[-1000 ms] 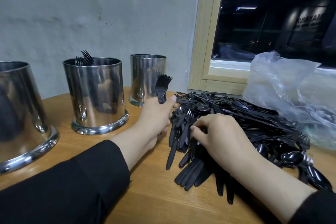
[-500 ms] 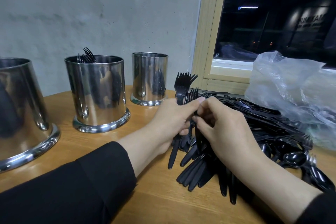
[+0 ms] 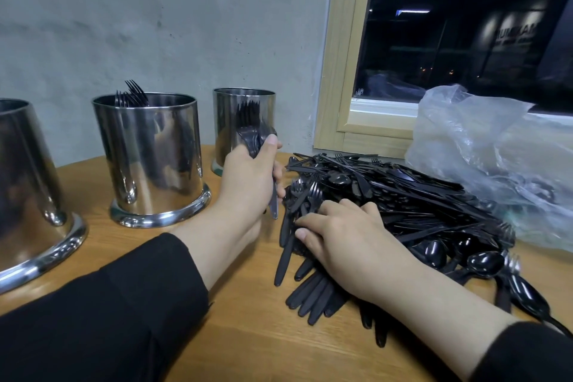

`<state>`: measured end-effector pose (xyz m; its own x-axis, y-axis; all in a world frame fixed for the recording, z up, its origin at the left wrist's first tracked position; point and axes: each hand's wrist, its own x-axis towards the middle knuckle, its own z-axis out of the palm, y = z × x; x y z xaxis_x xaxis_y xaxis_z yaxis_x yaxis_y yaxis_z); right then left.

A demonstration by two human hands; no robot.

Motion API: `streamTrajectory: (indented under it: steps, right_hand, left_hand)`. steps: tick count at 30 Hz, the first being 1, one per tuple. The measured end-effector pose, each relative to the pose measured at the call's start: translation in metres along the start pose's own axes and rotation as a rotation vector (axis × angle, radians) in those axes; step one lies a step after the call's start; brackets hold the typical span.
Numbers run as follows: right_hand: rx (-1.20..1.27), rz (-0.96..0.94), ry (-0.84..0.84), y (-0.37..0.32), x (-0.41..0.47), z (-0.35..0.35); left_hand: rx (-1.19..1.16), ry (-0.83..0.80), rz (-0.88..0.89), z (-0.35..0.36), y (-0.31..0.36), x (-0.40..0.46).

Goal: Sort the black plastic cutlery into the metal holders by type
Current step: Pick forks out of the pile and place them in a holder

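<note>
Bare concrete wall and a dark window with a pale wooden frame (image 3: 336,71) back a round wooden desk (image 3: 248,335). Along its left side stand three shiny metal holders: the nearest one (image 3: 28,189) at the left edge, cut off by the picture, a middle holder (image 3: 148,158) with black fork tines (image 3: 133,94) showing above its rim, and a far holder (image 3: 245,115) next to the window frame.

On the right half of the desk lies a big heap of black plastic cutlery (image 3: 403,201), forks, spoons and knives mixed, with handles fanning toward the person. Behind it, touching the heap, sits a crumpled clear plastic bag (image 3: 496,164).

Left hand (image 3: 248,183) is raised just in front of the far holder, its fingers (image 3: 268,149) curled tight around a bunch of black forks (image 3: 252,139); the heads are blurred. Right hand (image 3: 347,239) lies palm down on the near left part of the heap, fingers spread and flat over the handles, gripping nothing that can be seen. Both arms wear black sleeves (image 3: 108,313).
</note>
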<state>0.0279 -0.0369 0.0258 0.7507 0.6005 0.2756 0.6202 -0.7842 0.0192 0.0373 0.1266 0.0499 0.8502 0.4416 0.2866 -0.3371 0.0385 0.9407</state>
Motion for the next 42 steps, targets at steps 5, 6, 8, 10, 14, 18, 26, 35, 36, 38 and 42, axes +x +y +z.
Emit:
streamTrajectory:
  steps: [5,6,8,10,14,18,26,35,36,38,42]
  right_hand:
    - [0.012,0.014,0.032,0.001,0.0,0.0]
    - [0.033,0.02,0.047,0.001,0.0,0.0]
    - [0.077,0.039,0.082,0.003,0.001,-0.001]
    - [0.12,0.061,0.119,0.005,0.002,-0.002]
    - [0.135,0.077,0.148,0.006,0.002,-0.002]
    - [0.211,0.089,0.2,0.008,0.002,-0.003]
    - [0.613,0.169,0.568,0.014,0.003,-0.016]
    - [0.601,0.051,0.473,0.009,0.005,-0.005]
    - [0.603,0.052,0.474,0.01,0.005,-0.005]
    - [0.555,0.057,0.464,0.011,0.005,-0.005]
    - [0.164,0.012,0.292,0.012,0.004,0.0]
  left_hand:
    - [-0.031,-0.062,-0.022,0.007,-0.002,-0.005]
    - [-0.032,-0.068,-0.032,0.007,-0.002,-0.005]
    - [-0.033,-0.069,-0.056,0.007,-0.003,-0.005]
    - [-0.032,-0.079,-0.069,0.007,-0.004,-0.003]
    - [-0.036,-0.1,-0.086,0.007,-0.005,-0.003]
    - [-0.045,-0.11,-0.082,0.006,-0.004,-0.005]
    - [-0.128,-0.068,-0.136,0.005,-0.007,-0.001]
    - [-0.242,-0.235,-0.281,0.015,-0.006,-0.011]
    - [-0.215,-0.228,-0.279,0.014,-0.006,-0.01]
    - [-0.111,-0.169,-0.23,0.01,-0.006,-0.006]
    - [0.081,-0.056,-0.088,-0.003,-0.003,0.007]
